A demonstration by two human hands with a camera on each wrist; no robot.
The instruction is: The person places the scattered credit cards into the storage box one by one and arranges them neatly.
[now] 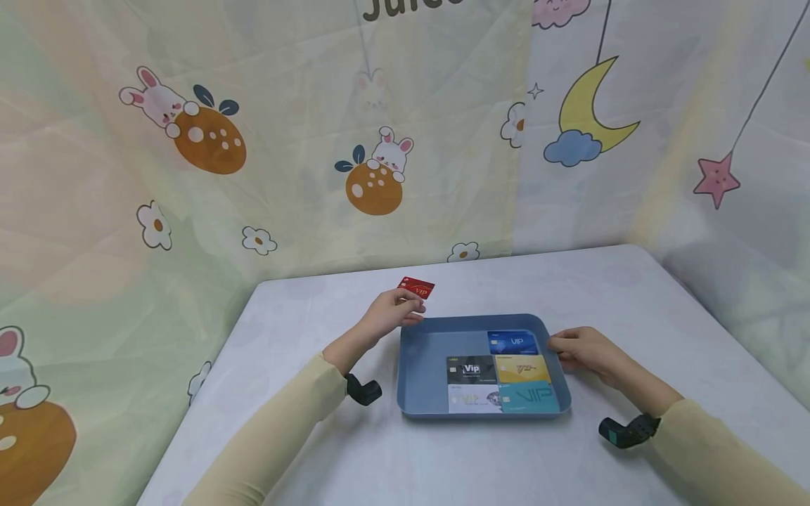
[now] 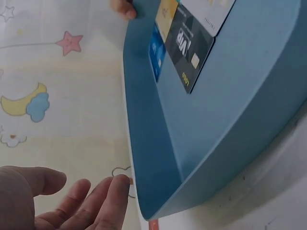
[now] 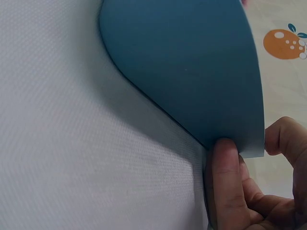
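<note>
My left hand (image 1: 392,310) is over the table by the tray's far left corner, its fingers just short of a red VIP card (image 1: 418,285). In the left wrist view the thumb and fingers (image 2: 115,199) are apart with nothing between them. My right hand (image 3: 230,187) grips the right edge of the blue-grey tray (image 1: 420,379), fingers at its outer side and thumb at the rim. Inside the tray's right part lie a blue card (image 1: 512,342), a black card (image 1: 471,370), a gold card (image 1: 522,369), a white card (image 1: 468,400) and a teal card (image 1: 530,398).
A white-covered table (image 1: 304,450) carries the tray. Behind it hangs a printed cloth backdrop (image 1: 304,154) with bunnies, oranges, flowers and a moon. A dark wrist camera (image 1: 363,390) sits on the left wrist, another camera (image 1: 628,430) on the right.
</note>
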